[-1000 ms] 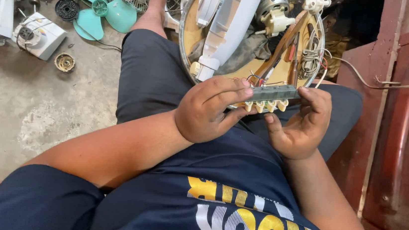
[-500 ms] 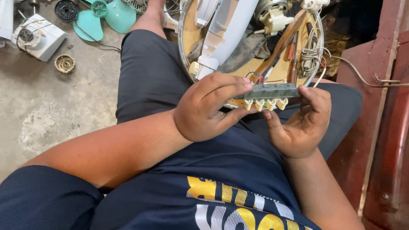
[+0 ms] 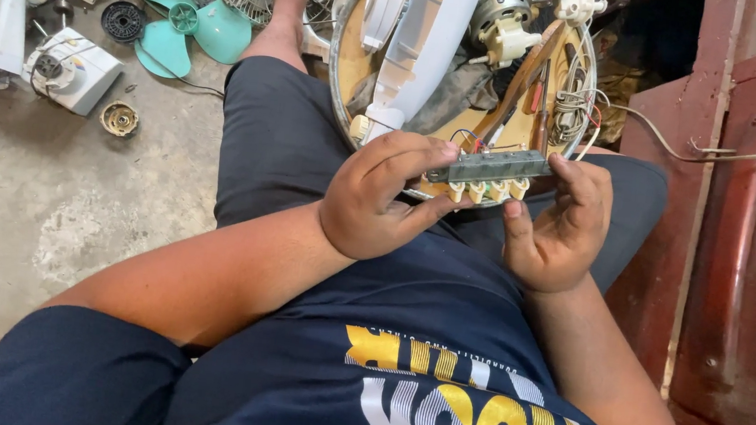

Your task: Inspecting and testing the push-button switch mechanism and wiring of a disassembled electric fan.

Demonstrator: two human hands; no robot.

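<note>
- Long grey switch block with a row of cream push-buttons point(image 3: 491, 174) — held level over the lap, above a round tray of fan parts point(image 3: 341, 98).
- Left hand point(image 3: 381, 199) pinches its left end, fingers closed on it.
- Right hand point(image 3: 560, 223) grips the right end; thin wires at the back, probably attached.

Grey, level switch block point(image 3: 491, 168), cream buttons

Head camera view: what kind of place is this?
Probably a small fan repair workshop: teal fan blades lie on the concrete floor, a motor sits nearby, and both hands hold a push-button switch block.
</note>
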